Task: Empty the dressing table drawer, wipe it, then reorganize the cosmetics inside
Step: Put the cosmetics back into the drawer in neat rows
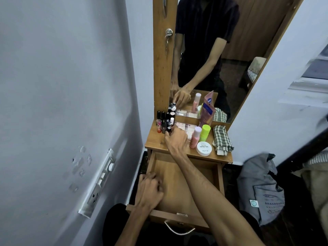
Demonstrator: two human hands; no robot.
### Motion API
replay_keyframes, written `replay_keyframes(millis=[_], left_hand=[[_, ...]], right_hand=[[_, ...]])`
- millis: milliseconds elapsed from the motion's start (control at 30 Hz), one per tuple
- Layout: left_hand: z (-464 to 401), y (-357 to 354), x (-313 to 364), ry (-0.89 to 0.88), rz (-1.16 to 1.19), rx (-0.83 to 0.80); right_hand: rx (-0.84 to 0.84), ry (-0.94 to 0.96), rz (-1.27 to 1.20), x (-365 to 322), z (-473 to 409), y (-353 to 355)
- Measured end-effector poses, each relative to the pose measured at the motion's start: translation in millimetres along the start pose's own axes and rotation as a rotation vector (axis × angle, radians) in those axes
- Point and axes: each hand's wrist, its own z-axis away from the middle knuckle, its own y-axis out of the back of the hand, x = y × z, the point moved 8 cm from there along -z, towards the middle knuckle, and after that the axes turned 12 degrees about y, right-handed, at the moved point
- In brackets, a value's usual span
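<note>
The wooden drawer (pixel 217 176) is pulled out and its bottom is bare. My left hand (pixel 148 188) rests with curled fingers on the drawer's left wall; whether it holds anything is hidden. My right hand (pixel 175 141) reaches across the tabletop (pixel 154 142) and pinches a dark lipstick tube (pixel 167 133) at the edge of a cluster of lipsticks and nail polishes (pixel 164 121). To the right of that hand stand a pink bottle (pixel 195 137), a green bottle (pixel 205 133), a pink tube (pixel 206 115), a white nail polish remover jar (pixel 204 148) and a folded checked cloth (pixel 221 140).
A mirror (pixel 239 41) rises behind the tabletop. Flat sachets (pixel 188 129) lie near its base. The wall on the left carries a switchboard (pixel 99 183). A grey bag (pixel 262 189) sits on the floor to the right. The drawer's metal handle (pixel 179 229) faces me.
</note>
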Motion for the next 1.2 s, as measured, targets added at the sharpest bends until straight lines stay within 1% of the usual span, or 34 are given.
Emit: replay_keyframes(millis=[67,200,300,367,467,600,700,867,1033,1200], left_hand=[[0,0,-1,0.004,0.005,-0.006],[-3,1,-3,0.015,0.043,-0.029],[-4,4,-6,0.032,0.128,-0.021],[-4,6,-6,0.039,0.173,-0.019],[-3,10,-4,0.042,0.186,-0.009],[-4,10,-6,0.058,0.184,0.008],[-5,9,-10,0.080,0.207,0.014],[-6,6,-11,0.062,0.224,0.005],[-8,8,-12,0.066,0.248,0.035],[-9,3,-14,0.055,0.226,0.017]], right_hand=[[0.033,-0.026,-0.028,0,3,3],[0.188,-0.043,-0.065,2,23,17],[0.216,-0.009,-0.129,6,54,21],[0.173,-0.019,-0.148,13,76,17],[0.029,-0.117,-0.129,33,100,-6],[-0.129,-0.227,-0.144,53,109,-44],[-0.194,-0.237,-0.124,55,105,-66],[-0.213,-0.236,-0.136,51,91,-90],[-0.170,-0.250,-0.149,48,85,-102],[-0.123,-0.236,-0.172,51,93,-106]])
